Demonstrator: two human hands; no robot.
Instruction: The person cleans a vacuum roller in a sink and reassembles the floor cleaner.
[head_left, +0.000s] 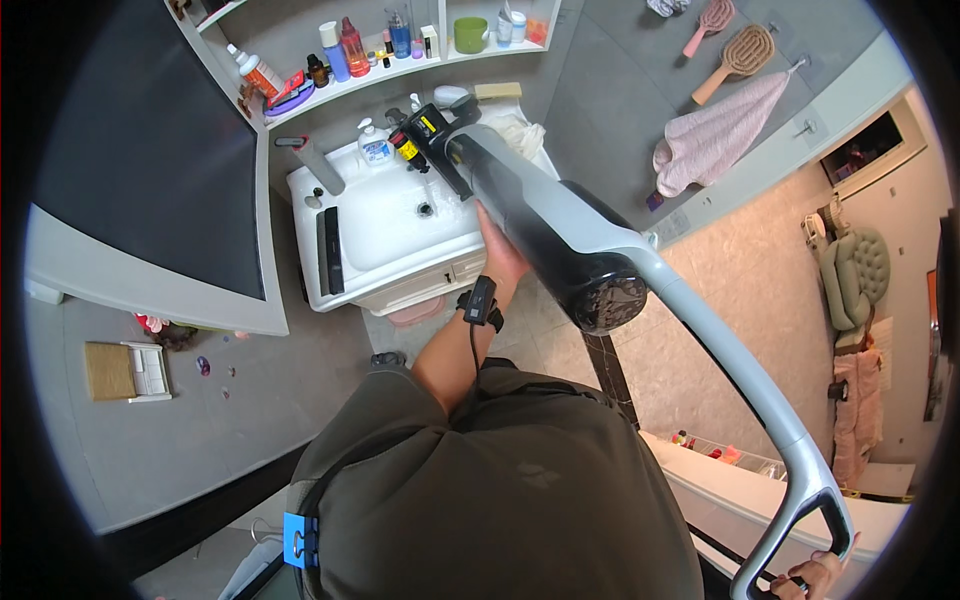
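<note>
A large grey and black floor washer (540, 195), seemingly a cordless wet-dry model, slants across the view with its lower end over a white washbasin (390, 225). My left hand (501, 244) supports its body from below, partly hidden behind it; the wrist bears a strap with a small black device. At the lower right my right hand (814, 577) is closed around the loop handle (795, 517). Beside the machine's lower end stand a white pump bottle (375, 144) and a dark bottle with a yellow label (407, 150). A black strip-shaped part (330, 251) lies on the basin's left rim.
A grey cylinder (321, 166) leans at the basin's back left. Above is a shelf (405, 71) with bottles and a green cup (471, 35). An open mirror cabinet door (274, 300) juts out left. Hairbrushes and a pink towel (716, 131) hang on the right wall.
</note>
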